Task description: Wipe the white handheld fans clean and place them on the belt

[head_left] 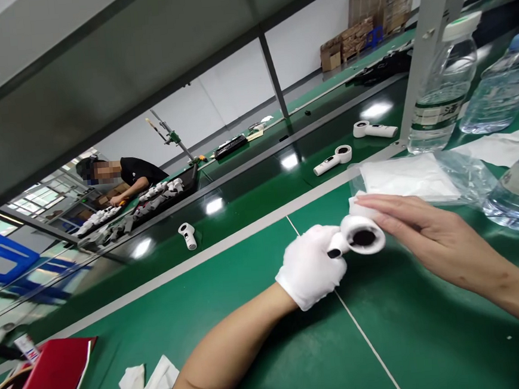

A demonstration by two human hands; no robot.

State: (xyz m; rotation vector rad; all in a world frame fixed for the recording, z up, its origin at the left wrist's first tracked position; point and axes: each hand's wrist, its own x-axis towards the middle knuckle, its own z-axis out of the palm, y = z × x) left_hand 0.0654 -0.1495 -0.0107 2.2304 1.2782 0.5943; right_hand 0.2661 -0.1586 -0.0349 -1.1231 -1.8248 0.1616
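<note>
Green bench mat (388, 340), open room around both hands; pale edge strip (210, 258) runs just past the gloved left hand (310, 265). Left hand grips white ring-headed device (361, 234) by its handle. Bare right hand (428, 235) presses white cloth (359, 207) against the ring. Plastic bag (464, 172) and water bottle (517, 192) sit just beyond right hand.

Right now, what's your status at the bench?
Left gloved grip holding white plastic ring-headed handheld device. Right bare grip on white cloth against its rim. Clear plastic bag of white cloths just beyond right fingers.
</note>
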